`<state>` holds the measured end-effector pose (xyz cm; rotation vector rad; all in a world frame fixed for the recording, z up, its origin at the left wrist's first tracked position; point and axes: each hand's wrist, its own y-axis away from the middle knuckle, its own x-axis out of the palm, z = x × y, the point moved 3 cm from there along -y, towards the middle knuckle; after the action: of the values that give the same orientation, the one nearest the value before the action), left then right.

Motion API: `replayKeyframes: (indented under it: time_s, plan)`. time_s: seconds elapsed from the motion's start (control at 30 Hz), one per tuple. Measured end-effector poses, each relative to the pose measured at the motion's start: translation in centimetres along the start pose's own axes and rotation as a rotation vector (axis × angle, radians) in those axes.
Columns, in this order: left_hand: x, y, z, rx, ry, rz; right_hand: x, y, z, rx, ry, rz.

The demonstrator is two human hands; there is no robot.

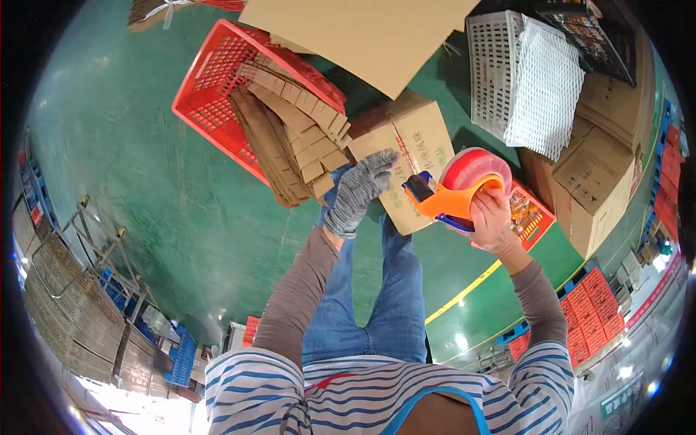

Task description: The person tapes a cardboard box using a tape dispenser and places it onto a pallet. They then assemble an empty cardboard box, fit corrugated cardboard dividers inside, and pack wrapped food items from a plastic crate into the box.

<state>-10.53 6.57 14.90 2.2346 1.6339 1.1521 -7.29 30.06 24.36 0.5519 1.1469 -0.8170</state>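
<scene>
My right hand (492, 221) is bare and wrapped round the handle of an orange tape dispenser (464, 197), which carries a large roll of tape (475, 170) with a red core. The dispenser's dark front end is over a cardboard box (417, 148) with printed characters on its top. My left hand (360, 190), in a grey knitted glove, has its fingers stretched out over the box's left part. Whether those fingers press on the cardboard, I cannot tell.
A red crate (217, 109) with folded cardboard pieces (297, 130) stands left of the box. A large cardboard sheet (355, 36) overhangs at the top. White crates (496, 72), brown cartons (594, 174) and an orange crate (540, 230) of packets are to the right.
</scene>
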Motion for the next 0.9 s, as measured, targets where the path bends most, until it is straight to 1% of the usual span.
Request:
replayKeyframes:
  time_s: [0.03,0.07,0.13,0.2,0.27,0.3,0.33,0.4,0.43,0.5,0.53,0.6,0.63,0.67,0.73,0.77,0.8,0.87,0.9]
  plan:
    - [-0.2,-0.3,-0.5,0.019,0.053,0.068,-0.7,-1.0,-0.1,0.0,-0.034,0.017]
    - [-0.1,-0.8,-2.0,0.061,0.043,0.083,-1.0,-1.7,-0.3,-0.018,-0.002,-0.01]
    - [1.7,-1.3,-5.7,0.054,-0.03,0.19,-1.5,-2.9,-0.8,-0.096,0.006,0.099]
    - [2.4,-1.7,-8.3,0.135,-0.061,0.225,-3.4,-5.0,-0.9,-0.127,0.018,0.045]
    - [1.9,-1.6,-12.0,0.427,-0.093,0.125,-5.1,-7.3,-1.1,-0.192,0.029,0.022]
    - [2.1,-1.2,-14.2,0.423,0.08,0.016,-6.2,-8.9,-1.3,-0.219,0.066,-0.058]
    - [1.6,-1.4,-15.5,0.487,0.091,0.033,-7.5,-12.0,-2.7,-0.235,0.11,-0.084]
    - [-1.2,-0.5,-13.8,0.367,0.242,-0.273,-8.4,-16.6,-4.0,-0.218,0.126,-0.197]
    - [-1.4,-0.1,-13.3,0.382,0.246,-0.276,-8.3,-18.8,-5.3,-0.248,0.136,-0.187]
    - [-1.5,0.4,-11.7,0.275,0.146,-0.307,-7.5,-22.9,-8.0,-0.271,0.156,-0.173]
    - [-1.6,0.8,-10.8,0.281,0.148,-0.315,-6.8,-24.8,-9.3,-0.271,0.169,-0.169]
    - [-1.6,1.5,-8.4,0.207,0.084,-0.313,-5.9,-28.1,-11.0,-0.213,0.229,-0.167]
    - [-1.8,1.8,-7.4,0.149,0.096,-0.329,-5.8,-29.4,-11.5,-0.205,0.226,-0.204]
    - [-1.8,2.2,-6.4,0.139,0.098,-0.34,-5.6,-30.4,-11.9,-0.193,0.223,-0.239]
    - [-1.5,2.9,-4.3,0.044,0.202,-0.322,-4.2,-31.4,-13.1,-0.197,0.191,-0.253]
    - [-1.3,3.2,-3.3,0.024,0.101,-0.321,-3.6,-31.6,-13.4,-0.216,0.222,-0.258]
    - [-1.4,3.1,-1.9,0.007,0.099,-0.322,-3.0,-31.6,-13.6,-0.229,0.253,-0.263]
    - [-1.1,4.3,2.2,-0.035,0.035,-0.29,-2.0,-30.6,-14.0,-0.169,0.205,-0.236]
    - [-0.9,4.7,3.6,-0.066,-0.03,-0.315,-2.0,-30.5,-13.9,-0.161,0.216,-0.284]
